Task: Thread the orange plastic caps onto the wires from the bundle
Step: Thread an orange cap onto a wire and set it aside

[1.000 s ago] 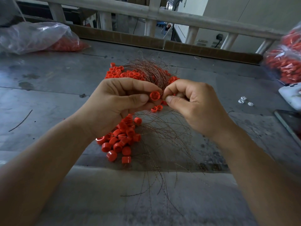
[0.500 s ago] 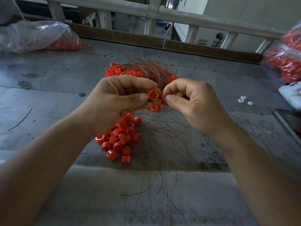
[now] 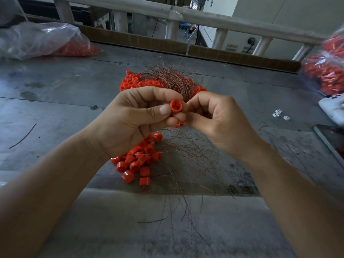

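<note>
Counter [image 3: 55,112] grey, stained. Clear bags of caps far left [image 3: 37,40] and far right [image 3: 327,71]. Wire bundle [image 3: 173,81] behind hands, strands fanning past loose caps pile [image 3: 137,161]. Left hand [image 3: 130,123] grip pinches orange cap [image 3: 176,106]. Right hand [image 3: 219,118] grip curled tight against cap, contents hidden.

A small assembly workshop: a worn grey tabletop [image 3: 55,112] heaped with caps [image 3: 137,162], wires [image 3: 171,81] and bagged parts [image 3: 327,71].

Cap [image 3: 176,106] between left hand [image 3: 134,123] and right hand [image 3: 217,120], above wire bundle [image 3: 178,146] on table [image 3: 55,108].
</note>
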{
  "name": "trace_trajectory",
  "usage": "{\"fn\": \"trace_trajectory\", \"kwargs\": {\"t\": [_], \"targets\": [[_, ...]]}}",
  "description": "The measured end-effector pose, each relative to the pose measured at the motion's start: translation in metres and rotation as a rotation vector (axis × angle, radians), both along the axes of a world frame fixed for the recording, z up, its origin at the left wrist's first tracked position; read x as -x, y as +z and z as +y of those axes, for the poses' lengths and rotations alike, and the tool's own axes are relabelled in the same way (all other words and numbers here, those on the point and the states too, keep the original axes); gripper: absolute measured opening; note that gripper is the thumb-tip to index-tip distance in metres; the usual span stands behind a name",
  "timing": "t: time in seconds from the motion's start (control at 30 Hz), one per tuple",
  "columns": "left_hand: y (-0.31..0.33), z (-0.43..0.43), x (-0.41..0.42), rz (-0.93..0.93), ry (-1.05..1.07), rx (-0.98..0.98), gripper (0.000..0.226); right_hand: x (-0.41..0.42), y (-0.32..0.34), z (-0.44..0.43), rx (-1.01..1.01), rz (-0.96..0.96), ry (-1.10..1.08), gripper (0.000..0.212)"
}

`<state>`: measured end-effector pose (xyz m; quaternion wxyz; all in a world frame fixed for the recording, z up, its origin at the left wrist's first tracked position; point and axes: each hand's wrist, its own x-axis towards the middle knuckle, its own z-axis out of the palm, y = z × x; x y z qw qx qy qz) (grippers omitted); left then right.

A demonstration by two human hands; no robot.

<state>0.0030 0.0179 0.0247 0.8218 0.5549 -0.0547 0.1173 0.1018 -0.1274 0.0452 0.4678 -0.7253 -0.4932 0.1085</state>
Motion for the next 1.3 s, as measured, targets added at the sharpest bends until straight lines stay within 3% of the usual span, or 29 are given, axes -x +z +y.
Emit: {"fn": "trace_trajectory", "kwargs": {"t": [0.2, 0.33, 0.53, 0.63, 0.87, 1.03, 1.2, 1.3], "targets": [[-0.001, -0.001, 0.000, 0.014, -0.032, 0.031, 0.021, -0.007, 0.004, -0.003, 0.058, -0.002, 0.022, 0.013], [-0.001, -0.001, 0.000, 0.041, -0.041, 0.033, 0.021, -0.036, 0.007, -0.011, -0.025, 0.079, -0.223, 0.022], [-0.001, -0.002, 0.002, 0.092, -0.101, 0.009, 0.021, -0.068, -0.015, -0.009, 0.145, -0.262, -0.481, 0.018], [0.000, -0.001, 0.001, 0.102, -0.102, 0.009, 0.021, -0.074, -0.026, -0.004, 0.252, -0.291, -0.427, 0.007], [0.000, -0.002, 0.001, 0.117, -0.094, 0.010, 0.021, -0.075, -0.042, 0.011, 0.304, -0.382, -0.289, 0.020], [0.000, -0.002, 0.002, 0.116, -0.094, -0.007, 0.021, -0.077, -0.046, 0.012, 0.300, -0.412, -0.298, 0.005], [0.000, -0.001, 0.001, 0.126, -0.069, -0.008, 0.021, -0.077, -0.044, 0.013, 0.221, -0.361, -0.341, 0.008], [0.000, 0.000, 0.001, 0.125, -0.045, -0.005, 0.022, -0.079, -0.030, 0.005, 0.047, -0.113, -0.380, 0.023]]}}
